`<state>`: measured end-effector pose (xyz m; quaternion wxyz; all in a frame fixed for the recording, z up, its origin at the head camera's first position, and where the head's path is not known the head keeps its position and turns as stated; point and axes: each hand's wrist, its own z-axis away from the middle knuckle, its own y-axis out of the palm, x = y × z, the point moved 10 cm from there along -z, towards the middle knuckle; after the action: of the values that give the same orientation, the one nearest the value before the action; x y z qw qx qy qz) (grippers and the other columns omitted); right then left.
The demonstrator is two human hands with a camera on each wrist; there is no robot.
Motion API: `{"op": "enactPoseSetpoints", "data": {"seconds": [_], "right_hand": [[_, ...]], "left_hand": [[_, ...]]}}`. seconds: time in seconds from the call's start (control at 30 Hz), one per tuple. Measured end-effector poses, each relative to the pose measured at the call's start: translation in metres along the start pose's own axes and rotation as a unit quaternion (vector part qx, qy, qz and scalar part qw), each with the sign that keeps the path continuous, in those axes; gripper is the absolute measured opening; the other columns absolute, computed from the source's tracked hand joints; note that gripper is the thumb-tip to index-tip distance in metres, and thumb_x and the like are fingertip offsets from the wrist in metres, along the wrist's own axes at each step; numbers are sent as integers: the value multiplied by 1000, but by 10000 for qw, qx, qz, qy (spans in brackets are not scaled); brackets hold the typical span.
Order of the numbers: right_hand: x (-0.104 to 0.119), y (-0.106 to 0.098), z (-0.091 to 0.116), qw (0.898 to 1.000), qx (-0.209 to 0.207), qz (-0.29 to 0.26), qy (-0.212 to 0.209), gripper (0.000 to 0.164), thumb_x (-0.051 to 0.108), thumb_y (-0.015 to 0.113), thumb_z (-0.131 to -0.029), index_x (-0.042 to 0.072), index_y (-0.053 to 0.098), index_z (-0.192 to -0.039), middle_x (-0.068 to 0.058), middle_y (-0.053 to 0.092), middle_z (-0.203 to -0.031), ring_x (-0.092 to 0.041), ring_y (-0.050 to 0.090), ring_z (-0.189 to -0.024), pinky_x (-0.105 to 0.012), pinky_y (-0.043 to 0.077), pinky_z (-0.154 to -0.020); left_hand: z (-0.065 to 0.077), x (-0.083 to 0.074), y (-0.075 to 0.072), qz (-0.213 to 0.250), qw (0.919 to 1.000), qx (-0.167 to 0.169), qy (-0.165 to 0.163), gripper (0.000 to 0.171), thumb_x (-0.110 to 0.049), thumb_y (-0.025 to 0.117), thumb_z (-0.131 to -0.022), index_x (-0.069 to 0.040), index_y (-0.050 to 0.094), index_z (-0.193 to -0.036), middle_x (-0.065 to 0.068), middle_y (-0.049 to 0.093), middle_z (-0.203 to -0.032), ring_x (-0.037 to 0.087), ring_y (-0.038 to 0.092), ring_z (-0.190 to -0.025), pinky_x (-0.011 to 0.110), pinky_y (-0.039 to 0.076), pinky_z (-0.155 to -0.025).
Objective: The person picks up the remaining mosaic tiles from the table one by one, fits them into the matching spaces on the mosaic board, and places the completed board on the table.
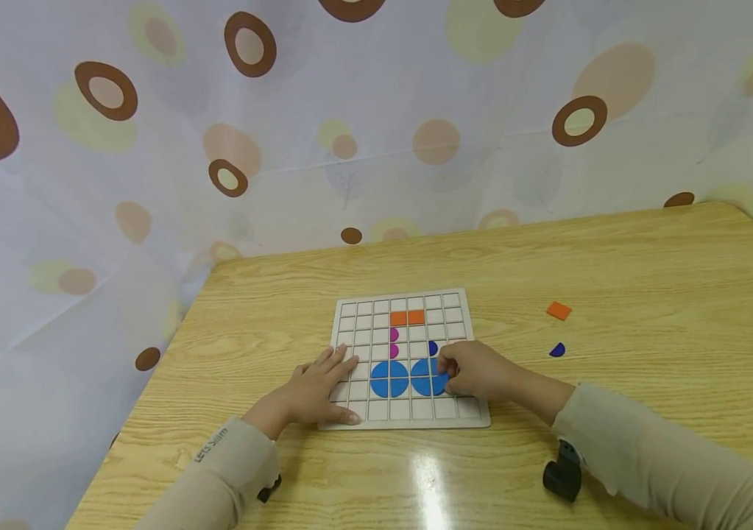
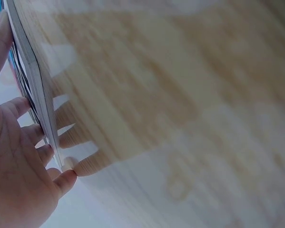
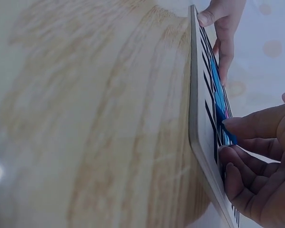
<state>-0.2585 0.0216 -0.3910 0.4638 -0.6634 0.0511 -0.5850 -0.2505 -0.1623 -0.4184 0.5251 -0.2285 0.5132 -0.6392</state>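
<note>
A white gridded board [image 1: 399, 410] lies on the table. My left hand [image 1: 316, 386] rests on its left side with fingers spread, the thumb near the front edge. Over the right half of the board, my right hand [image 1: 482, 370] pinches a blue quarter-circle piece [image 3: 232, 138] between thumb and fingertips, at the right blue circle [image 1: 421, 375]. Another blue circle [image 1: 380, 377], made of quarter pieces, sits to its left. Further up are two orange rectangles [image 1: 407, 317], two magenta half-circles [image 1: 394, 343] and a dark blue half-circle [image 1: 432, 348].
Right of the board, a loose orange rectangle [image 1: 559, 311] and a dark blue half-circle [image 1: 557, 350] lie on the wooden table [image 1: 270, 309]. A patterned curtain [image 1: 376, 132] hangs along the table's far and left sides.
</note>
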Motion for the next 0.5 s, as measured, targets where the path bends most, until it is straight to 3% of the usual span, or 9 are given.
{"op": "enactPoseSetpoints", "data": {"seconds": [0.17,0.5], "right_hand": [[2,-1,-1,9995,-68,167,-253,13,0,67,-72,6,59,-80,-1,53,-76,-14,47,-71,-27,42,-65],[1,3,-2,9995,-55,314,-59,16,-3,67,-72,5,60,-84,-1,55,-79,-14,47,-73,-27,42,-67]], "left_hand": [[0,1,1,-2,10000,9,-11,89,-51,65,-76,-18,22,-146,6,9,-154,27,3,-141,57,15,-106],[0,1,1,-6,10000,16,-20,89,-51,66,-76,-18,22,-146,5,8,-154,26,2,-141,56,14,-106]]}}
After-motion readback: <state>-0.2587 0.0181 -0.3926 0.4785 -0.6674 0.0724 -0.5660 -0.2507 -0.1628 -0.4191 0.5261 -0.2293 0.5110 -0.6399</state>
